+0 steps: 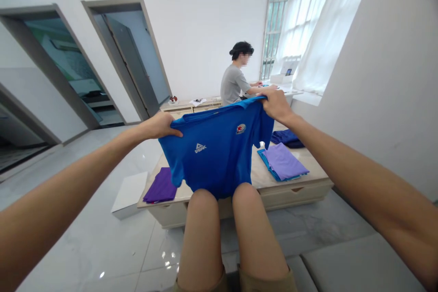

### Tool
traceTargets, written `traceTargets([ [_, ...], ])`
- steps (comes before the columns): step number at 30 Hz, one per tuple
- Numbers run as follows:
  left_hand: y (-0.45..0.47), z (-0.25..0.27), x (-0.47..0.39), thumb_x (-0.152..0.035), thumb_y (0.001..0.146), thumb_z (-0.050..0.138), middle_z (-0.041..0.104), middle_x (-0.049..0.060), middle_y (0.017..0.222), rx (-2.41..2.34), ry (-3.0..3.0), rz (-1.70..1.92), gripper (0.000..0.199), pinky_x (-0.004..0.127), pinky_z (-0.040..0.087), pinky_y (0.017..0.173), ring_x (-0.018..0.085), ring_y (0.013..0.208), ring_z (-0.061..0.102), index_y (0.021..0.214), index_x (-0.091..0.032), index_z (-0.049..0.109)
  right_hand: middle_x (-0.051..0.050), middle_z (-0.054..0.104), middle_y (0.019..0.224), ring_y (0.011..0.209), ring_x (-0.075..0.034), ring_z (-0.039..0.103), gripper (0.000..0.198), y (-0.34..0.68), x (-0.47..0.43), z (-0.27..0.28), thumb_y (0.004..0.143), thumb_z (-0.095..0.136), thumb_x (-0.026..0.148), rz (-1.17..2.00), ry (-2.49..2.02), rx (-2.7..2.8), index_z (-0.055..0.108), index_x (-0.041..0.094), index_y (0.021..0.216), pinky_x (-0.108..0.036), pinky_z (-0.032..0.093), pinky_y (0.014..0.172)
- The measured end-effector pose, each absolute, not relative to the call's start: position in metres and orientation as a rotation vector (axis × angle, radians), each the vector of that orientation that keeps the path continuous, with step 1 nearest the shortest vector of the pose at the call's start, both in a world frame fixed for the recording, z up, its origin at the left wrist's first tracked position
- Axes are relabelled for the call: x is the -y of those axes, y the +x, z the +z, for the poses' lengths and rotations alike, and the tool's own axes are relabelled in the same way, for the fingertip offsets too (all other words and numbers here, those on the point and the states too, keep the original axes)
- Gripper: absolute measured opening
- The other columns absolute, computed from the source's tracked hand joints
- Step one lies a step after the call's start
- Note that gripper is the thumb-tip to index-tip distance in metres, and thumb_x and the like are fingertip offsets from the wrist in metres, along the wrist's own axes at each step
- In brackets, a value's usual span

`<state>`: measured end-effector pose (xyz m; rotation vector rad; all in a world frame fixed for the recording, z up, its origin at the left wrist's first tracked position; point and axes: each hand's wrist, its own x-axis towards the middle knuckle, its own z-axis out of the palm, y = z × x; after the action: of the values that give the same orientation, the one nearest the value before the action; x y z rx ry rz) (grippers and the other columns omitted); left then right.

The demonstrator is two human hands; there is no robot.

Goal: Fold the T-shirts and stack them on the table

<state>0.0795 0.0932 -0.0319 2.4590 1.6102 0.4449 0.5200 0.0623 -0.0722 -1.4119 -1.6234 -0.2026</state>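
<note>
A blue T-shirt (215, 155) hangs spread out in front of me, above the low table, its front with a white logo and a small round badge facing me. My left hand (160, 126) is closed on one shoulder, the thumb lying over the cloth. At the other shoulder, which is a little higher, my right hand (276, 104) pinches the fabric. The lower part of the shirt drops behind my knees, so its hem is partly hidden.
On the low table (267, 178) lie folded purple cloth (161, 185) at left, and lilac cloth (285, 160) over blue and dark navy cloth (287, 138) at right. A white box (130, 194) stands on the floor. Beyond, a person (232, 77) sits at a desk.
</note>
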Motion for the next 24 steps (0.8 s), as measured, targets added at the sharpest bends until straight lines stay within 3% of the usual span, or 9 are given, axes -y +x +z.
traceTargets([
  [2,0.071,-0.024,-0.086,-0.041,0.057,0.096,0.058,0.003,0.05,-1.71,2.491,0.507,0.035,0.033,0.047,0.062,0.026,0.06,0.062,0.046,-0.027,0.066,-0.018,0.082,0.118,0.118,-0.038,0.068,0.029,0.523,-0.054,-0.061,0.095,0.057,0.024,-0.308,-1.433,1.628,0.083,0.018,0.106,-0.049,0.047,0.11],
  [6,0.051,-0.006,-0.065,-0.041,0.067,0.089,0.067,0.003,0.06,-1.815,2.431,0.814,0.018,0.033,0.049,0.069,0.029,0.069,0.066,0.062,-0.026,0.08,-0.02,0.081,0.12,0.117,-0.038,0.067,0.034,0.53,-0.039,-0.052,0.101,0.05,0.026,-0.386,-1.499,1.513,0.08,0.017,0.113,-0.047,0.048,0.106],
  [11,0.032,0.005,-0.037,-0.052,0.076,0.092,0.074,0.004,0.07,-1.61,2.017,1.09,0.035,0.032,0.051,0.069,0.023,0.071,0.065,0.084,-0.019,0.083,-0.021,0.079,0.113,0.108,-0.038,0.068,0.031,0.538,-0.026,-0.055,0.106,0.052,0.036,-0.401,-1.603,1.334,0.076,0.019,0.114,-0.046,0.048,0.097],
  [15,0.026,-0.001,-0.021,-0.056,0.083,0.092,0.073,0.001,0.069,-1.449,1.77,1.281,0.046,0.03,0.05,0.066,0.017,0.066,0.06,0.097,-0.014,0.08,-0.019,0.079,0.099,0.096,-0.036,0.067,0.041,0.542,-0.017,-0.059,0.109,0.049,0.05,-0.41,-1.531,1.282,0.076,0.019,0.103,-0.043,0.048,0.09],
  [24,-0.007,-0.048,-0.007,-0.076,0.08,0.083,0.068,-0.004,0.065,-1.615,2.142,1.102,0.057,0.026,0.041,0.061,0.016,0.069,0.058,0.08,-0.02,0.078,-0.018,0.078,0.094,0.083,-0.033,0.066,0.047,0.548,0.017,-0.1,0.112,0.045,0.054,-0.632,-1.74,1.569,0.074,0.017,0.115,-0.036,0.04,0.076],
])
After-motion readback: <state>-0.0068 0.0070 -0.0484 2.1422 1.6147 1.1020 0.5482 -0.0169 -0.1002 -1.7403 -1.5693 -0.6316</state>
